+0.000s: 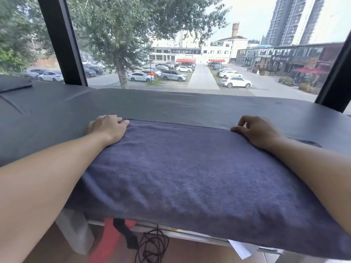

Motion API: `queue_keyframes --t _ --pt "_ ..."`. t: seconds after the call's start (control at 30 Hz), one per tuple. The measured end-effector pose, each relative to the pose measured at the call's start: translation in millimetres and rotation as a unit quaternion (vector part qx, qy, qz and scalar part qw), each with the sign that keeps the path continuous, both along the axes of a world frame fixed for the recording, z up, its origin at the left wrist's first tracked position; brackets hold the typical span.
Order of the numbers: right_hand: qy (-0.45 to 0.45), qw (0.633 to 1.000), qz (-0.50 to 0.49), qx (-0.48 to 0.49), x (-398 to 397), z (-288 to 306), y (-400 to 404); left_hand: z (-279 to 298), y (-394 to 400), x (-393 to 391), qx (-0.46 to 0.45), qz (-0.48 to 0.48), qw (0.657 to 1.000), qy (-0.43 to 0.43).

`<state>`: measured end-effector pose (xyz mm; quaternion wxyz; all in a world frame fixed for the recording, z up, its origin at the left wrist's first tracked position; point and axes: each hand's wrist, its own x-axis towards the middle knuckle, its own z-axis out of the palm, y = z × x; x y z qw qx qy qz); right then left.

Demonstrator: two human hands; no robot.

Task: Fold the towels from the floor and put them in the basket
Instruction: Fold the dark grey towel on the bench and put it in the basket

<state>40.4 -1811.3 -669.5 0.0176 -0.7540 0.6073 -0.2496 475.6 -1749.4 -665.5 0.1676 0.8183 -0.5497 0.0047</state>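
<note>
A dark blue towel (182, 171) lies spread across the grey padded bench (171, 105), and its near edge hangs over the bench's front. My left hand (108, 129) grips the towel's far left corner with curled fingers. My right hand (256, 130) pinches the far right corner between thumb and fingers. Both forearms reach over the towel. No basket is in view.
A grey cushion (13, 84) sits at the bench's far left. Behind the bench is a big window with black frame posts (62, 40). Under the bench lie a coiled dark cable (152, 245), a red strap (110, 242) and white paper (241, 249) on the floor.
</note>
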Motion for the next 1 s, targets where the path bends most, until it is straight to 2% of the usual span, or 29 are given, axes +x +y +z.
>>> queue_keyframes --t 0.07,0.13,0.23,0.37,0.6,0.73,0.8,1.0 --pt "0.053 0.998 0.0 -0.021 5.0 5.7 1.6 -0.2 -2.5 1.7 0.075 0.007 0.997 -0.015" --pt "0.082 0.995 -0.011 -0.049 10.0 9.4 1.5 -1.3 -3.3 5.3 0.111 0.019 0.994 -0.004" --pt "0.064 0.997 -0.029 -0.045 13.1 7.5 -4.2 -8.2 -3.5 6.9 0.089 0.035 0.995 0.007" --pt "0.037 0.999 -0.015 0.028 8.7 5.0 -9.1 -14.4 0.0 6.1 0.064 0.049 0.997 -0.001" --pt "0.118 0.985 -0.075 0.098 -63.5 26.8 22.3 -15.6 3.8 9.4 0.006 0.03 0.999 0.008" --pt "0.068 0.975 -0.095 0.188 -100.4 43.6 35.8 -18.8 1.0 12.9 0.006 0.013 1.0 -0.004" --pt "0.043 0.975 -0.094 0.198 -111.6 49.4 38.0 -19.5 1.0 13.6 -0.001 0.011 1.0 -0.008" --pt "-0.069 0.985 -0.144 0.065 -120.5 6.7 22.9 -20.5 -1.5 14.2 -0.017 0.016 1.0 -0.013"
